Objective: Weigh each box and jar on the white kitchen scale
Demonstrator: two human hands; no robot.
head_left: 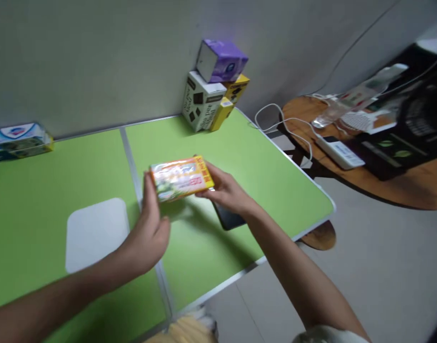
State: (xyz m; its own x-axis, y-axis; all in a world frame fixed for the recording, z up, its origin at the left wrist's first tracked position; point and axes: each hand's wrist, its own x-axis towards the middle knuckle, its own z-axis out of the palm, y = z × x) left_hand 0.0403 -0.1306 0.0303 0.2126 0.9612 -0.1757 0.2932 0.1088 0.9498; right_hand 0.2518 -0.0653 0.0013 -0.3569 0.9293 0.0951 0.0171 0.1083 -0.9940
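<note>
Above the green table, a shiny plastic-wrapped pack [181, 178] in orange, white and green is held level between both hands. My left hand [150, 228] presses its fingers along the pack's left end, thumb lower and apart from it. At the right end, my right hand [227, 190] grips the corner between thumb and fingers. A dark flat phone-like object [229, 219] lies on the table under my right wrist, partly covered. To the left of my left hand is a white square flat object [95, 233] with rounded corners.
Against the wall stand a white printed box [203, 102] and yellow boxes [222, 114], topped by a purple pack [223, 62]. Small soap-like boxes [22, 138] sit far left. A wooden round table [400, 195] at right holds a plastic bottle [361, 95], power strip [342, 152] and cables.
</note>
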